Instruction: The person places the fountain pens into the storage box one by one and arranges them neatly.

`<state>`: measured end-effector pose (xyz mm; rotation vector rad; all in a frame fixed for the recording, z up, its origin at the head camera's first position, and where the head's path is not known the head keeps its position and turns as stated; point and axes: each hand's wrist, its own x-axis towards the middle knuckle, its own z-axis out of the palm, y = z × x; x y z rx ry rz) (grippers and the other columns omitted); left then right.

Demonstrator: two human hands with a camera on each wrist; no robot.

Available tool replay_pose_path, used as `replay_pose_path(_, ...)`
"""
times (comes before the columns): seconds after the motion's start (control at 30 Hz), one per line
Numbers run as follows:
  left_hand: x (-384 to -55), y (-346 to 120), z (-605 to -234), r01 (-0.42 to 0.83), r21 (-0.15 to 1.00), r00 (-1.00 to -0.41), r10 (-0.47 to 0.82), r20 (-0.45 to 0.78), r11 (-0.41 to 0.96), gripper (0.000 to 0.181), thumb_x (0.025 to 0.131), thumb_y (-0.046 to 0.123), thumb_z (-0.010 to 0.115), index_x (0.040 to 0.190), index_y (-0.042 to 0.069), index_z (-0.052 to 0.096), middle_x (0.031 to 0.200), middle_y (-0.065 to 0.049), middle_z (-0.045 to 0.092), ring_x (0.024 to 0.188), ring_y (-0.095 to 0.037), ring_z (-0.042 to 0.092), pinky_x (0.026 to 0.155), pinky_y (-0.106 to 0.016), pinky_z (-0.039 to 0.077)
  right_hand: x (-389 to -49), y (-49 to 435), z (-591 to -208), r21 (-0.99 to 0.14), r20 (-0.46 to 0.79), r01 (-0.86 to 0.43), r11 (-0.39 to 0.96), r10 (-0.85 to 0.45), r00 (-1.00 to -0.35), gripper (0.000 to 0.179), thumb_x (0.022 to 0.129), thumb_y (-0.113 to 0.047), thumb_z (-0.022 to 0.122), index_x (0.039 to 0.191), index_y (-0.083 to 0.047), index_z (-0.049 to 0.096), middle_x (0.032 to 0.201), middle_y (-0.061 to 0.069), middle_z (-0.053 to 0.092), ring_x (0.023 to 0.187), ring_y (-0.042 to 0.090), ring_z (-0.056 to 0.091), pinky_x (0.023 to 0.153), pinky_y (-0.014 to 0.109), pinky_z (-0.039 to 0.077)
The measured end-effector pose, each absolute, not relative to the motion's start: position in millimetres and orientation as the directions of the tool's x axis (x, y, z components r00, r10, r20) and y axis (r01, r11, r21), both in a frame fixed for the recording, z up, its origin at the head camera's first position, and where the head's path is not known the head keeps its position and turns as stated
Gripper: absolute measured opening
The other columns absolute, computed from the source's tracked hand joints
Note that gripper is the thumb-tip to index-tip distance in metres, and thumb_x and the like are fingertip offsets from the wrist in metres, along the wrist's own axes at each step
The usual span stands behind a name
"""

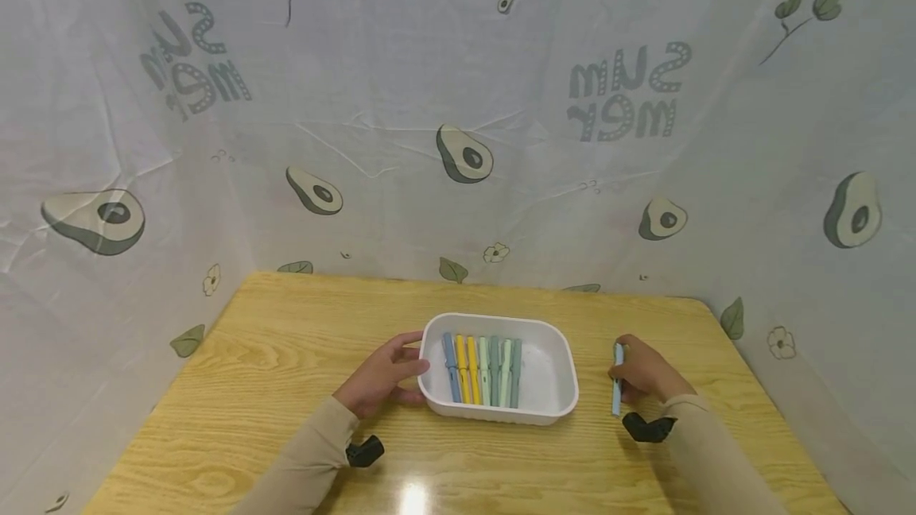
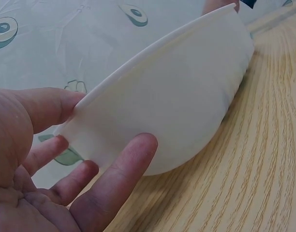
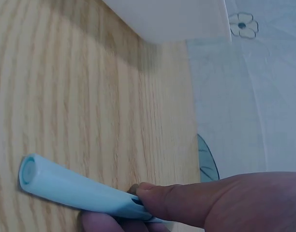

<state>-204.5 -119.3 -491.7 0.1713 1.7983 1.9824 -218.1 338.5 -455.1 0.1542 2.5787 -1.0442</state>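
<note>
A white plastic box (image 1: pixel 545 372) stands on the table, with a row of capped pens (image 1: pixel 483 372) side by side in its left and middle part: blue, yellow, pale green and grey-green. My left hand (image 1: pixel 382 376) is at the box's left end, its spread fingers against the outer wall and rim; the left wrist view shows one fingertip (image 2: pixel 73 102) right at the rim. To the right of the box, my right hand (image 1: pixel 640 368) pinches a light blue pen (image 3: pixel 85 191) between thumb and fingers, close over the table. One end of that pen is hidden by the hand.
The wooden table (image 1: pixel 300 316) runs back to a pale curtain (image 1: pixel 386 62) printed with avocados and leaves, which also hangs on both sides. Black wrist straps (image 1: pixel 647 427) sit on both sleeves. The box's right part shows bare white floor beside the pens.
</note>
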Motion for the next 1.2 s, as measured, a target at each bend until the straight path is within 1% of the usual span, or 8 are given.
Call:
replay_pose_path(0.3,-205,-119,-492,-0.241,0.970,-0.890,0.408,-0.204,-0.040,0.065,0.101,0.019,0.069,0.158,0.013,0.038,0.147,-0.026,0.048,0.108,-0.032,0.069,0.082,-0.050,0.065,-208,334,-464,-0.676,-0.323,0.210,0.707,-0.028,-0.946,0.072,0.093,0.000,0.063,0.152,0.011,0.022,0.080,0.015,0.060,0.056,0.017,0.064,0.052,0.031,0.061)
replay_pose_path(0.47,-204,-118,-490,-0.230,0.972,-0.887,0.420,-0.190,-0.047,0.065,0.102,0.017,0.068,0.158,0.010,0.037,0.146,-0.029,0.047,0.108,-0.032,0.068,0.082,-0.051,0.065,-199,333,-466,-0.719,-0.315,0.243,0.651,0.006,-0.949,0.081,0.094,-0.003,0.063,0.155,0.015,0.013,0.096,0.020,0.061,0.064,0.018,0.065,0.057,0.033,0.063)
replay_pose_path(0.53,-204,-118,-491,-0.230,0.972,-0.886,0.423,-0.189,-0.049,0.065,0.102,0.017,0.068,0.158,0.009,0.037,0.146,-0.029,0.047,0.108,-0.032,0.068,0.082,-0.051,0.065,-196,333,-466,-0.735,-0.305,0.247,0.632,0.016,-0.952,0.079,0.095,-0.005,0.063,0.154,0.016,0.015,0.104,0.023,0.059,0.069,0.018,0.065,0.060,0.034,0.064)
replay_pose_path(0.6,-204,-118,-491,-0.229,0.972,-0.887,0.423,-0.188,-0.049,0.065,0.102,0.017,0.068,0.158,0.009,0.037,0.146,-0.029,0.047,0.108,-0.032,0.068,0.082,-0.051,0.065,-193,333,-466,-0.744,-0.289,0.239,0.624,0.022,-0.957,0.074,0.096,-0.007,0.062,0.154,0.013,0.021,0.107,0.023,0.057,0.073,0.019,0.065,0.062,0.034,0.064)
replay_pose_path(0.67,-204,-118,-491,-0.228,0.972,-0.887,0.423,-0.186,-0.050,0.065,0.102,0.017,0.068,0.158,0.009,0.037,0.146,-0.029,0.047,0.107,-0.031,0.068,0.082,-0.051,0.065,-191,332,-465,-0.747,-0.264,0.222,0.627,0.026,-0.964,0.069,0.098,-0.008,0.062,0.154,0.010,0.026,0.109,0.024,0.055,0.076,0.020,0.064,0.062,0.035,0.064)
replay_pose_path(0.77,-204,-118,-491,-0.229,0.972,-0.886,0.424,-0.186,-0.053,0.065,0.102,0.017,0.068,0.158,0.009,0.037,0.146,-0.029,0.047,0.107,-0.032,0.069,0.082,-0.051,0.065,-190,330,-462,-0.751,-0.230,0.201,0.630,0.035,-0.972,0.067,0.099,-0.008,0.062,0.155,0.004,0.028,0.113,0.025,0.053,0.080,0.022,0.064,0.062,0.035,0.064)
replay_pose_path(0.9,-203,-117,-491,-0.232,0.971,-0.885,0.425,-0.188,-0.055,0.065,0.102,0.016,0.068,0.158,0.009,0.036,0.147,-0.030,0.046,0.108,-0.033,0.068,0.082,-0.051,0.065,-189,325,-456,-0.774,-0.166,0.147,0.616,0.027,-0.986,0.069,0.101,-0.008,0.063,0.158,0.001,0.025,0.118,0.027,0.053,0.083,0.024,0.066,0.062,0.036,0.066)
replay_pose_path(1.2,-203,-118,-489,-0.237,0.970,-0.885,0.424,-0.193,-0.053,0.065,0.102,0.017,0.068,0.159,0.009,0.036,0.148,-0.030,0.046,0.109,-0.033,0.069,0.082,-0.050,0.065,-187,311,-443,-0.816,-0.001,0.003,0.578,0.004,-1.000,0.075,0.101,-0.008,0.066,0.163,-0.006,0.023,0.121,0.023,0.054,0.090,0.021,0.066,0.068,0.034,0.067)
